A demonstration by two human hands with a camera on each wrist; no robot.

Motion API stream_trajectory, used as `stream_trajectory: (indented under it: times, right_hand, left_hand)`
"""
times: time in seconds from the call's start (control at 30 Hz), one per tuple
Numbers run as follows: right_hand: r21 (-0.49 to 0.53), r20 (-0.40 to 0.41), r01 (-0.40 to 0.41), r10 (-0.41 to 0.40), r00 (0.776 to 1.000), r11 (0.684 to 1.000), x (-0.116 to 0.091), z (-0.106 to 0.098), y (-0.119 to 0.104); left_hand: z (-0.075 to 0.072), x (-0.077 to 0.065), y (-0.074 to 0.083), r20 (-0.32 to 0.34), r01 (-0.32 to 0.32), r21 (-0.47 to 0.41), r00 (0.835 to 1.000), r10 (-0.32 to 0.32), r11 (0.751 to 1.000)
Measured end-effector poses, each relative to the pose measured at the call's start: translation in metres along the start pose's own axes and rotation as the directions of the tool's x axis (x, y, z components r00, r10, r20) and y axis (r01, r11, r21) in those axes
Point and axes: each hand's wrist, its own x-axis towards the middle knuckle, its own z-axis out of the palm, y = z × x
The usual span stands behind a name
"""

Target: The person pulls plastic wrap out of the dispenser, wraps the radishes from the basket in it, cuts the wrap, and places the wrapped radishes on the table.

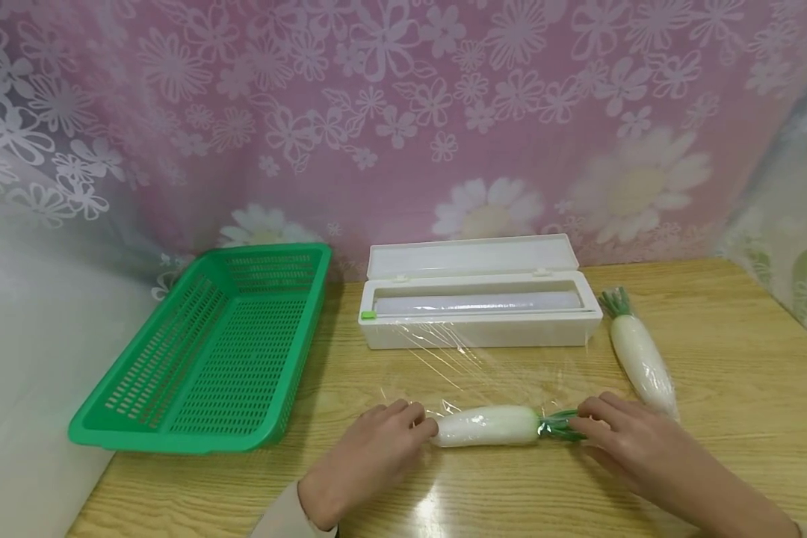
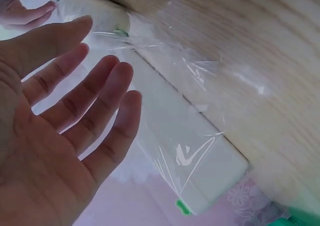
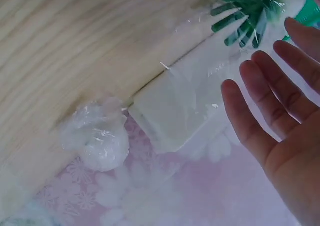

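A white radish with cut green stalks lies crosswise near the front of the table, with clear plastic film on it. That film stretches back to a white dispenser box, whose lid stands up over a film roll. My left hand is at the radish's pointed end, fingers loosely bent. By the stalks is my right hand; the right wrist view shows its fingers apart, nothing gripped between them. Whether either hand touches the film is hard to tell.
A green plastic basket stands at the left of the wooden table. To the right of the box lies a second radish wrapped in film. A pink flowered curtain hangs behind the table.
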Motion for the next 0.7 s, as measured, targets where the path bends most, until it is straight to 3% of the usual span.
stream_trajectory:
  times: [0.13, 0.47, 0.7]
  right_hand:
    - [-0.013, 0.028, 0.014, -0.014, 1.0, 1.0, -0.001, 0.006, -0.002]
    - [-0.006, 0.033, 0.039, -0.039, 0.999, 0.999, 0.0, 0.011, 0.004]
    - [0.004, 0.05, 0.047, -0.047, 0.998, 0.999, 0.002, 0.015, 0.005]
  left_hand:
    - [0.003, 0.003, 0.003, 0.03, 0.019, 0.008, 0.999, -0.019, 1.0]
    - [0.009, 0.013, 0.005, 0.039, 0.001, 0.125, 0.999, -0.006, 0.992]
    - [0.015, 0.018, 0.002, 0.036, -0.004, 0.08, 0.999, 0.002, 0.997]
